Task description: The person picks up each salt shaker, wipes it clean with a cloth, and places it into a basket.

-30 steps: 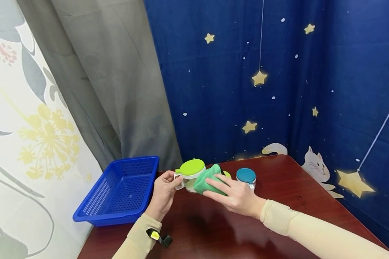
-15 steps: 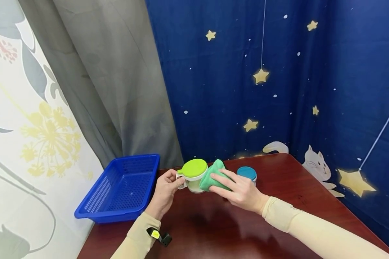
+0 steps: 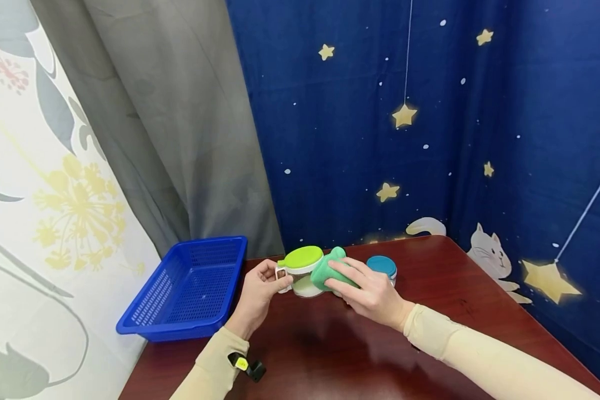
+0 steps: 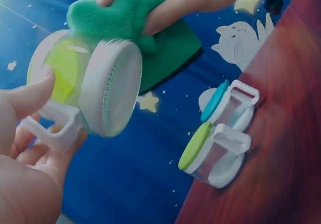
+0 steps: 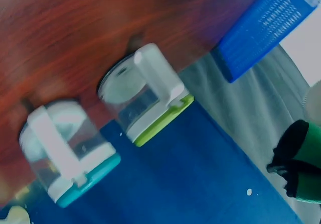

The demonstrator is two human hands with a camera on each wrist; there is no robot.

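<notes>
Here, head shows the held jar (image 3: 302, 269) lid-up, left wrist its underside (image 4: 124, 91).

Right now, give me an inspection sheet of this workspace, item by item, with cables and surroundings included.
Surface: glossy reddish-brown table.
Job's things: green-lidded jar, raised off the table; green cloth against its side.
Clutter: blue basket at the table's left; teal-lidded jar and second green-lidded jar standing side by side.
Hands: left hand grips the raised jar's white handle; right hand holds the cloth.
Cables: nothing seen.
Surroundings: grey curtain, blue star-patterned curtain, pale floral backdrop.
</notes>
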